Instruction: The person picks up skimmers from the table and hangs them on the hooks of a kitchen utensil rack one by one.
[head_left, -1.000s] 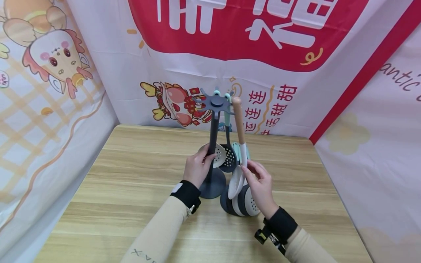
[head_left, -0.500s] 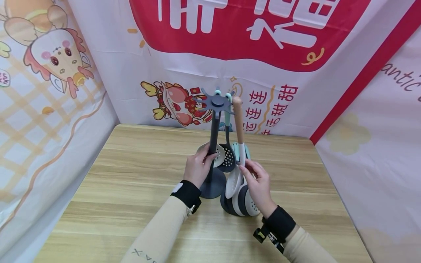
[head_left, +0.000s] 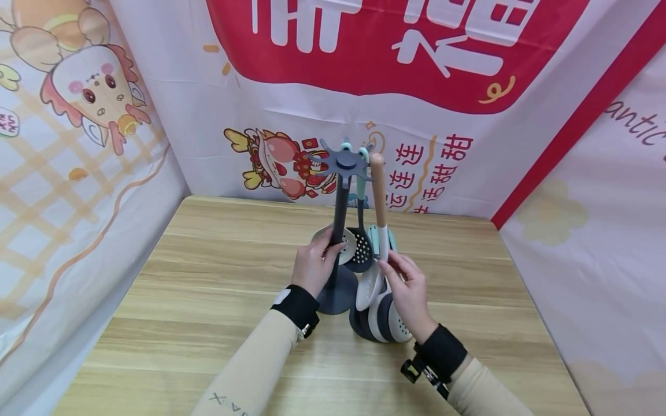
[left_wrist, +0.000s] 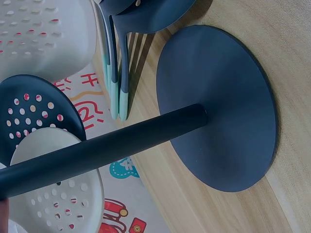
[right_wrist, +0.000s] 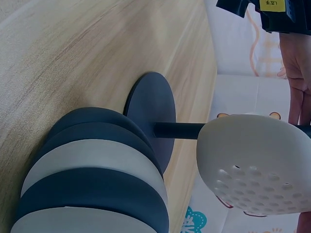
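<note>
My left hand (head_left: 314,264) grips the dark pole (head_left: 340,211) of a utensil stand, whose round base (head_left: 337,292) rests on the table. In my right hand (head_left: 411,289), thumb and fingers pinch the white neck of a slotted spoon. Its wooden handle (head_left: 379,193) points up beside the stand's hooked top (head_left: 347,164), and its perforated white head (right_wrist: 252,165) hangs down. A dark skimmer (head_left: 361,251) and a white skimmer (left_wrist: 60,194) hang from the stand. In the left wrist view, only a sliver of finger shows at the pole.
Several dark and white utensils with rounded heads (right_wrist: 92,194) are nested together on the table, right of the base. Their mint handles (left_wrist: 116,94) point toward the back. Printed cloth (head_left: 291,101) lines the back and sides of the wooden table (head_left: 208,277).
The slotted spoon and my right hand shift slightly left in the first half second, then stay nearly still. My left hand keeps its grip on the pole.
</note>
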Tool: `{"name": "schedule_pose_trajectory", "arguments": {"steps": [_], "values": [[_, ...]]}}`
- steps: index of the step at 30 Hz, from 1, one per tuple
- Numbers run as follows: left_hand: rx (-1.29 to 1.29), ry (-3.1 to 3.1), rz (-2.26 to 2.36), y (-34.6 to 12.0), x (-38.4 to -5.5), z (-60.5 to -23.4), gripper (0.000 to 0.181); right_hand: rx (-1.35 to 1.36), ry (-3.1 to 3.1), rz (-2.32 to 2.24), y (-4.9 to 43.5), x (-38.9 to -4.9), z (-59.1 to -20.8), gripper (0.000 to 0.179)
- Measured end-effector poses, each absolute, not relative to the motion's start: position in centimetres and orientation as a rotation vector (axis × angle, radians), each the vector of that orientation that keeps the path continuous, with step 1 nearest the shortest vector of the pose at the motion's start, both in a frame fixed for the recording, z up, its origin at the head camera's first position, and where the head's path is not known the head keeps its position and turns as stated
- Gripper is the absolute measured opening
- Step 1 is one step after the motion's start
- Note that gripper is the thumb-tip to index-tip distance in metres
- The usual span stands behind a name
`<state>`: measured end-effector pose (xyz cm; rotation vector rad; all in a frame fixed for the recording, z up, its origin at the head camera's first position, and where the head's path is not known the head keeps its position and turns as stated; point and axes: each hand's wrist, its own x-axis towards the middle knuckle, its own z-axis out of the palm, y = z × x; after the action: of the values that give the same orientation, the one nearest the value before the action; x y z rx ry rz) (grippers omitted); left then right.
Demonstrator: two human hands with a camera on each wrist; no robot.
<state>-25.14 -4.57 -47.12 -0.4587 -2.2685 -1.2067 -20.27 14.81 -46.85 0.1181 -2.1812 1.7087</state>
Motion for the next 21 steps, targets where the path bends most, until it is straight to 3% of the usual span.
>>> {"name": "schedule_pose_trajectory", "arguments": {"steps": [21], "values": [[-0.498, -2.214, -1.072, -4.5, -25.6, -47.7, 0.025, 0.119, -2.286, 1.7, 13.8, -21.0, -46.7, 0.03]]}}
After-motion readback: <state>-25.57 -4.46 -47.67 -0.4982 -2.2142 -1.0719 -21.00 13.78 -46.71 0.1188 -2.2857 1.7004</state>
